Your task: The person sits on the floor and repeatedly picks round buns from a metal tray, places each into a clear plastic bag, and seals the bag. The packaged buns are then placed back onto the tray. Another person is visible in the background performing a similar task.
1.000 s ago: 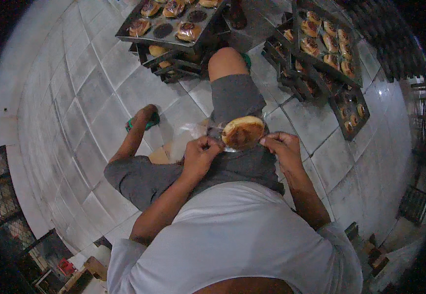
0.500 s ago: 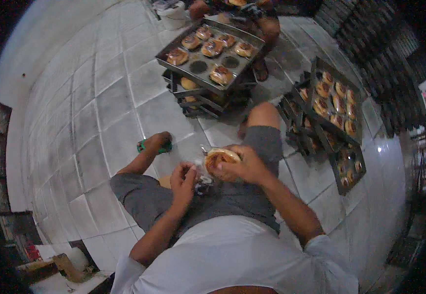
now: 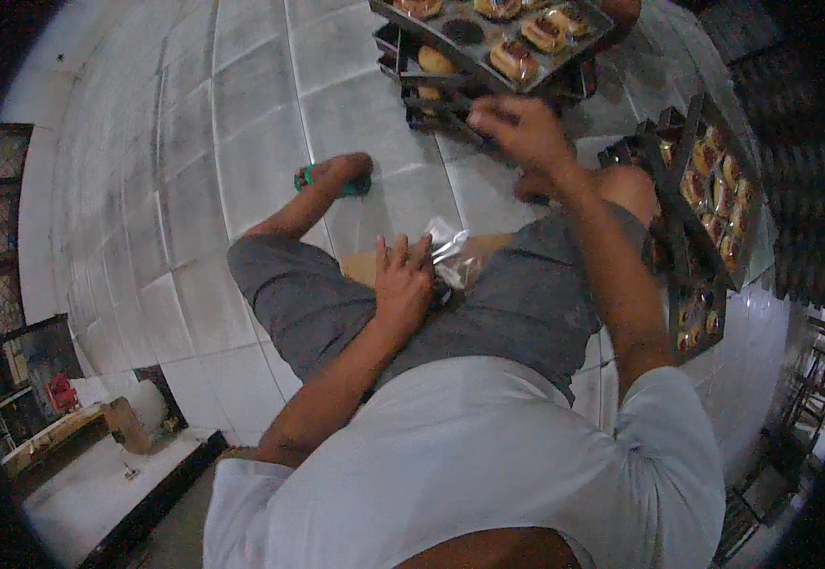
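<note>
My right hand (image 3: 524,133) is off my lap, just in front of the tray stack, its fingers loosely bent and somewhat blurred, with nothing seen in them. Above it, the top dark metal tray (image 3: 457,49) carries buns in clear wrap, among them a bun (image 3: 543,34) behind the nearest bun (image 3: 513,61). One round hollow (image 3: 463,32) of the tray holds no bun. Over my lap my left hand (image 3: 403,284) is open, fingers spread, beside a pile of clear plastic bags (image 3: 457,258). A brown flat piece (image 3: 359,267), like cardboard, shows under the bags.
More stacked trays of wrapped buns (image 3: 716,190) stand to my right. Dark stacked trays (image 3: 801,171) rise at the far right. A white ledge (image 3: 118,484) with a roll on it lies at the lower left. My foot (image 3: 348,169) rests on the tiled floor (image 3: 241,190).
My right hand has let go of the wrapped bun and moved forward to the tray. A hollow that was bare now holds a bun. My left hand's fingers have spread. The view has shifted.
</note>
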Demonstrator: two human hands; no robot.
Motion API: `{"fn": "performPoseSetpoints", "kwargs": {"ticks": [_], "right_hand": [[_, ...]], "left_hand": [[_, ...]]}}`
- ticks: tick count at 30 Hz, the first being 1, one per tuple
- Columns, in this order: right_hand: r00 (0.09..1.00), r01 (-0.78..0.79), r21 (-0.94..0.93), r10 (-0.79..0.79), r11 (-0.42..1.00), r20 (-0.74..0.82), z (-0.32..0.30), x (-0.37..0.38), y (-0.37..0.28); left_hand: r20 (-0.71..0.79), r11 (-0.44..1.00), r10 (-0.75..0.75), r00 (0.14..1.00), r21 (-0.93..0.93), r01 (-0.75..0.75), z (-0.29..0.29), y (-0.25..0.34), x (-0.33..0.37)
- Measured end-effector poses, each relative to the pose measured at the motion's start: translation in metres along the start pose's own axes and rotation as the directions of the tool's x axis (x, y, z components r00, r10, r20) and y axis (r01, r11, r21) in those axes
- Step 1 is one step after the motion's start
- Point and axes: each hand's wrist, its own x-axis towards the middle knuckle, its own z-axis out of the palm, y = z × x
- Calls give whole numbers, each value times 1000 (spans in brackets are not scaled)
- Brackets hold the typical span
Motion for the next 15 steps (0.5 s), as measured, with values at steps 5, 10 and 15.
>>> {"fn": "performPoseSetpoints", "kwargs": {"ticks": [5,10,15], "right_hand": [[974,-79,-124,103,989,200,55,-103,2],[987,77,-286,-34,955,154,72,-164,1],[983,36,-339,28,940,184,62,-180,6]], "left_hand": [[-24,984,31,999,-175,-35,-35,-2,-9],[-86,954,-40,995,-299,12,-48,1,-5],[-132,938,-57,990,-345,8,-62,9,-8]]}}
